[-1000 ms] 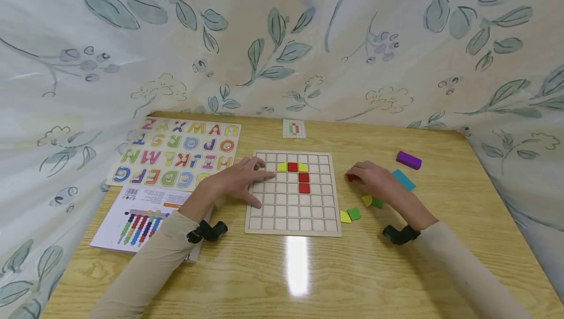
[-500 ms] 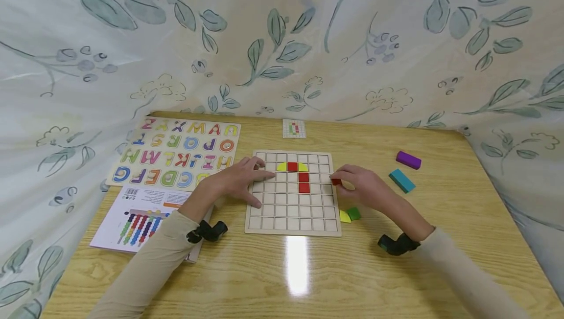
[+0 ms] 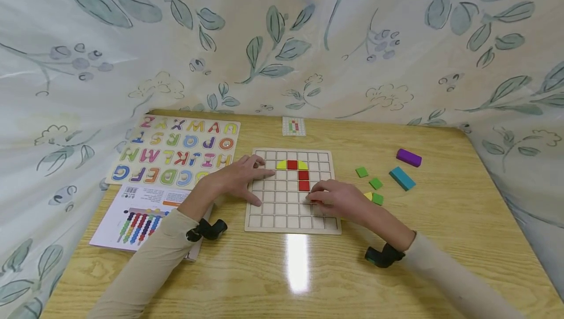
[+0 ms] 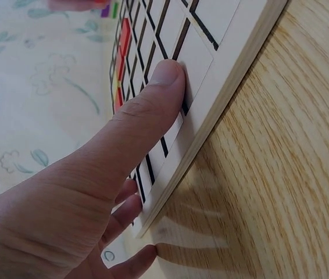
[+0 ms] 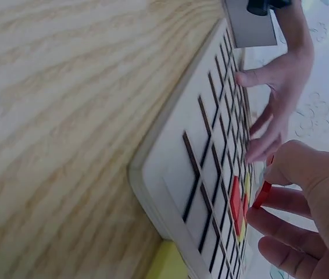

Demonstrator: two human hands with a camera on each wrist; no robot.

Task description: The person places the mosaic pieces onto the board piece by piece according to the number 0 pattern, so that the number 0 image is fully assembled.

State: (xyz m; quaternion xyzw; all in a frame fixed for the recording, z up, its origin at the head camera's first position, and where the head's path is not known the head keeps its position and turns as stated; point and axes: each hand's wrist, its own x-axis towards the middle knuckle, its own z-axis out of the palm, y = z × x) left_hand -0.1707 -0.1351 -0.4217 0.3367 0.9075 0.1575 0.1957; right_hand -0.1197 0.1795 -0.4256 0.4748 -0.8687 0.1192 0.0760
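A pale wooden grid board (image 3: pixel 269 211) lies in the middle of the table. In its upper part, several red square tiles (image 3: pixel 303 175) and two yellow rounded tiles (image 3: pixel 281 165) form a hook shape. My left hand (image 3: pixel 235 179) rests at the board's left edge, fingers spread; its thumb (image 4: pixel 164 78) lies on the grid in the left wrist view. Over the right part of the board, just below the red column, my right hand (image 3: pixel 341 199) pinches a red tile (image 5: pixel 262 195) between thumb and finger. In the head view the fingers mostly cover that tile.
Right of the board lie loose green tiles (image 3: pixel 362 171), a yellow piece (image 3: pixel 367 195), a teal block (image 3: pixel 402 178) and a purple block (image 3: pixel 409 158). A small pattern card (image 3: pixel 293 126) lies behind the board. At left are an alphabet board (image 3: pixel 176 150) and a white printed box (image 3: pixel 110 221).
My right hand has carried the red tile from the loose pieces leftward onto the board area, uncovering green tiles. The left hand has stayed in place.
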